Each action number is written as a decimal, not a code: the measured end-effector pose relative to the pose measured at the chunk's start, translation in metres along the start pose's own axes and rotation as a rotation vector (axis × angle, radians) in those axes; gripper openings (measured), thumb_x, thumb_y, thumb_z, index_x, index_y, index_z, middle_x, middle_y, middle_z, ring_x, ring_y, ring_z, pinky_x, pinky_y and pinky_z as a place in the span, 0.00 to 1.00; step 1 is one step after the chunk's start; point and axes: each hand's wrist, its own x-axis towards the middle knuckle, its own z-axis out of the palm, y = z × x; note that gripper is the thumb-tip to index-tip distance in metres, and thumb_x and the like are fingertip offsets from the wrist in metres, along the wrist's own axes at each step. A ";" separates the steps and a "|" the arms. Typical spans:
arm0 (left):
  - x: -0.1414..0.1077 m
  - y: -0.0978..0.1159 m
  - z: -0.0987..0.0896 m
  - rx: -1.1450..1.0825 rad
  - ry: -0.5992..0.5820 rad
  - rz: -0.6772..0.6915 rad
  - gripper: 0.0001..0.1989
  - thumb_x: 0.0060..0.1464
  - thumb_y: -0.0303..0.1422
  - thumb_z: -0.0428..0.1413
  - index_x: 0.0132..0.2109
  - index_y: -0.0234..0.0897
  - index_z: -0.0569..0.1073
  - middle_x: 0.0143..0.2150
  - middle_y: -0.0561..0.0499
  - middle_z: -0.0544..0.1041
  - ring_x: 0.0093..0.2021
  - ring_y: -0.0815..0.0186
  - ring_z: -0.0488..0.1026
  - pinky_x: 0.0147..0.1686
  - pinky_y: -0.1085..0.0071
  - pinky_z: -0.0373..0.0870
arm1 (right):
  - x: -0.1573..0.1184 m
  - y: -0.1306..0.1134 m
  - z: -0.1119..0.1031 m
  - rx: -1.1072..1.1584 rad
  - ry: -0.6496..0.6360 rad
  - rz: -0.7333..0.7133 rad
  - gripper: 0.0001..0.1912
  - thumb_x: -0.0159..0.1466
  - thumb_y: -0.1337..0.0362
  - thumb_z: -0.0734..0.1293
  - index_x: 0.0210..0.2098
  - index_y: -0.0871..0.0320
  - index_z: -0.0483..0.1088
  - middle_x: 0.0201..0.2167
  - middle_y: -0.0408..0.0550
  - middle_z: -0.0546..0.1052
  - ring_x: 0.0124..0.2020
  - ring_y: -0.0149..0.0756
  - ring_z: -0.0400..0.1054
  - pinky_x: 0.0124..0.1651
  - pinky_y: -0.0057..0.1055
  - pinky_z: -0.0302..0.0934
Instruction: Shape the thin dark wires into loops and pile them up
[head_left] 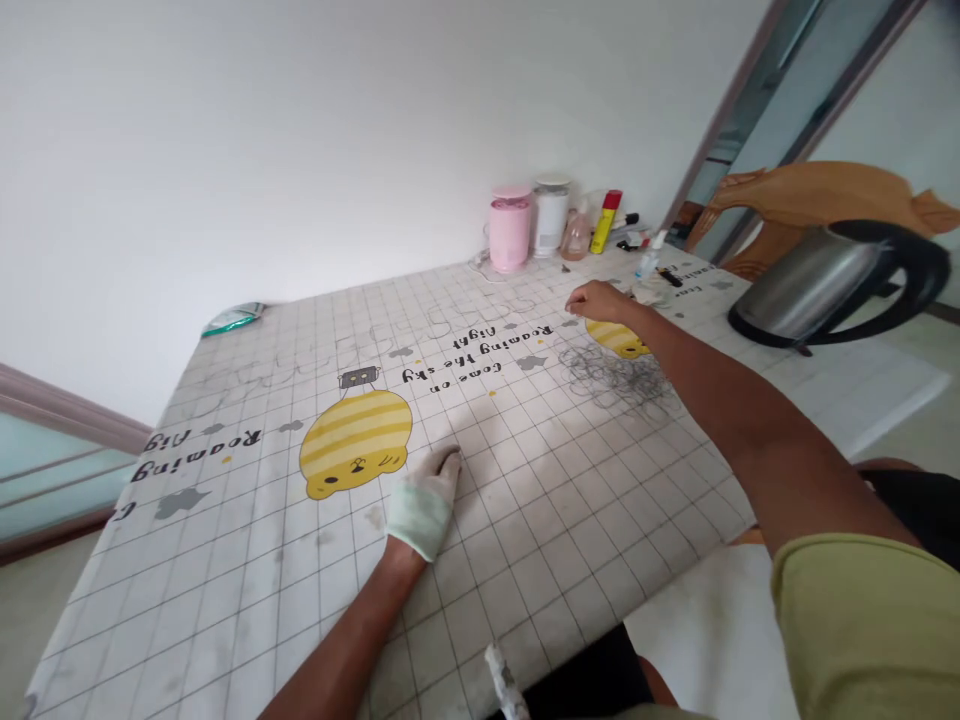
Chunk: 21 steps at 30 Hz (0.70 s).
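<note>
My left hand [427,495] wears a white glove with a pale green cuff and rests on the tablecloth [525,540]. Its fingers are curled in, and whatever they may hold is hidden. Farther forward, my bare right hand [598,298] is lowered to the cloth with its fingertips pinched together; anything between them is too small to make out. Just below that hand lies a tangled heap of thin dark wire-like loops [611,378]. A row of faint curly strands [360,338] stretches across the back of the cloth.
Along the wall stand a pink canister [510,230], a white canister [551,218], a spray bottle [576,235] and a yellow can with red cap [606,222]. An electric kettle [817,285] is at right, before a wooden chair [840,190]. A green-white packet [234,318] lies back left.
</note>
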 end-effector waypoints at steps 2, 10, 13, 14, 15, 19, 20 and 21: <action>0.000 0.002 0.001 -0.010 0.003 0.035 0.17 0.64 0.40 0.52 0.51 0.47 0.83 0.54 0.50 0.83 0.58 0.53 0.77 0.62 0.61 0.69 | -0.025 -0.004 -0.003 -0.038 -0.046 -0.006 0.12 0.65 0.63 0.69 0.42 0.61 0.83 0.38 0.51 0.83 0.42 0.41 0.75 0.45 0.29 0.62; 0.003 0.000 0.003 -0.030 -0.004 0.084 0.16 0.63 0.37 0.53 0.51 0.44 0.83 0.54 0.48 0.84 0.59 0.53 0.77 0.62 0.61 0.69 | -0.064 -0.057 0.031 -0.086 -0.067 0.067 0.16 0.65 0.53 0.71 0.38 0.60 0.82 0.36 0.55 0.82 0.43 0.44 0.75 0.44 0.30 0.63; 0.002 0.002 0.002 -0.046 -0.008 0.105 0.16 0.64 0.36 0.53 0.51 0.43 0.83 0.54 0.46 0.84 0.59 0.53 0.77 0.62 0.62 0.69 | -0.064 -0.076 0.046 -0.105 -0.055 0.152 0.16 0.61 0.59 0.74 0.43 0.65 0.81 0.42 0.65 0.82 0.46 0.48 0.76 0.45 0.32 0.65; 0.002 0.002 0.002 -0.048 -0.005 0.118 0.16 0.64 0.36 0.53 0.50 0.42 0.83 0.54 0.46 0.83 0.59 0.53 0.77 0.62 0.62 0.68 | -0.064 -0.079 0.047 -0.111 -0.048 0.177 0.17 0.60 0.63 0.75 0.45 0.67 0.81 0.45 0.68 0.81 0.47 0.50 0.76 0.46 0.33 0.66; 0.002 0.002 0.002 -0.050 0.001 0.131 0.16 0.63 0.36 0.53 0.50 0.42 0.83 0.54 0.45 0.83 0.59 0.53 0.77 0.62 0.62 0.68 | -0.065 -0.081 0.046 -0.116 -0.038 0.199 0.17 0.59 0.65 0.75 0.46 0.68 0.81 0.47 0.71 0.81 0.47 0.52 0.76 0.46 0.34 0.67; 0.004 -0.001 0.003 -0.070 0.005 0.156 0.15 0.63 0.36 0.53 0.49 0.43 0.84 0.54 0.46 0.83 0.59 0.53 0.77 0.62 0.62 0.68 | -0.079 -0.067 0.016 -0.123 0.048 0.250 0.15 0.62 0.66 0.72 0.45 0.70 0.81 0.47 0.73 0.80 0.51 0.56 0.76 0.52 0.38 0.67; 0.005 -0.002 0.003 -0.077 -0.001 0.155 0.15 0.63 0.36 0.53 0.50 0.43 0.84 0.54 0.46 0.83 0.59 0.53 0.77 0.62 0.62 0.68 | -0.085 -0.059 0.003 -0.123 0.083 0.253 0.14 0.63 0.66 0.70 0.44 0.70 0.81 0.47 0.73 0.80 0.52 0.57 0.76 0.54 0.39 0.67; 0.005 -0.003 0.004 -0.079 -0.006 0.153 0.16 0.63 0.36 0.53 0.50 0.43 0.83 0.54 0.46 0.83 0.59 0.53 0.77 0.62 0.62 0.68 | -0.092 -0.051 -0.009 -0.127 0.121 0.253 0.14 0.64 0.66 0.69 0.44 0.69 0.81 0.48 0.73 0.80 0.54 0.58 0.75 0.56 0.40 0.66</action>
